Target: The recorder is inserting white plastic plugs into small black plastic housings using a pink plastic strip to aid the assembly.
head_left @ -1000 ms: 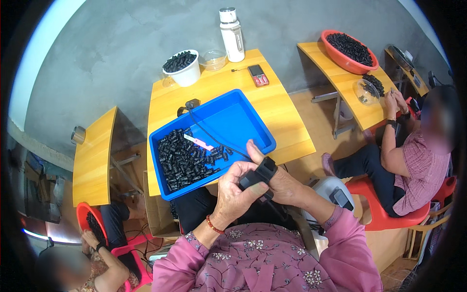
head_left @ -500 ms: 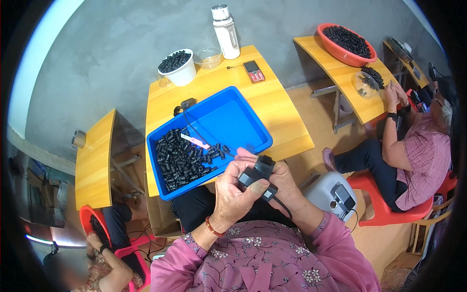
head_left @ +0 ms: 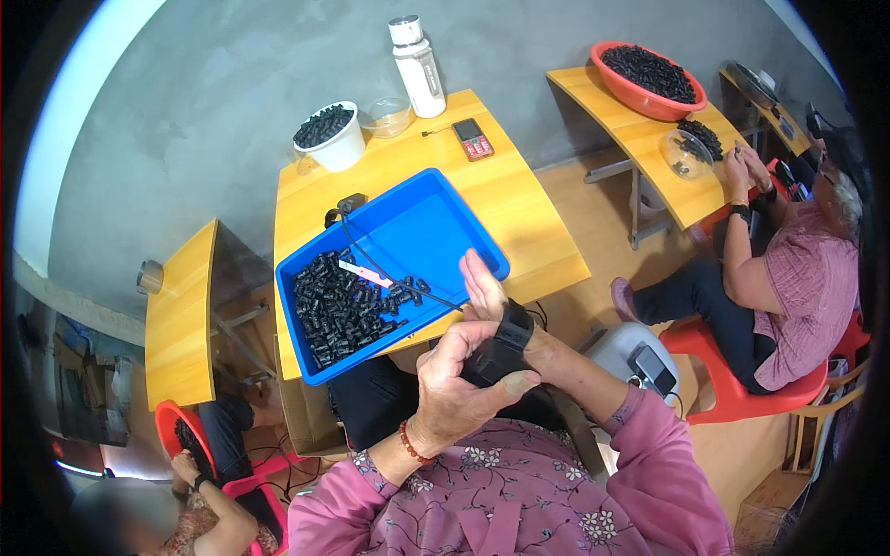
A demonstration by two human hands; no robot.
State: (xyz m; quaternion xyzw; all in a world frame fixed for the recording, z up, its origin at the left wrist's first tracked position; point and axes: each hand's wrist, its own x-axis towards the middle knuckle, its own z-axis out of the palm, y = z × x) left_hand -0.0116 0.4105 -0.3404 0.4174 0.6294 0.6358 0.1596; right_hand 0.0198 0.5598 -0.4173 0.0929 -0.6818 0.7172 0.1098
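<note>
My left hand (head_left: 452, 382) is closed round a dark boxy device (head_left: 488, 363), pressed against the underside of my right wrist. A black band (head_left: 514, 326) circles that wrist. My right hand (head_left: 483, 289) reaches up past the band with its visible fingers stretched out and nothing in them, above the near right rim of the blue tray (head_left: 502, 261). Small black ribbed cylindrical parts (head_left: 334, 310) fill the tray's left side. On them lies a pink-handled utility knife (head_left: 367, 272). A thin black cable (head_left: 399, 284) runs across the tray to my hands.
Behind the tray stand a white tub (head_left: 336, 148) of black parts, a clear bowl (head_left: 387, 118), a white flask (head_left: 420, 74) and a red keypad phone (head_left: 474, 140). One person works at a table (head_left: 593, 97) on the right, another sits at lower left beside a red basin (head_left: 170, 414).
My right hand has straightened its fingers and extended forward. My left hand has shifted the boxy device back against the right wrist. The whole view has tilted slightly.
</note>
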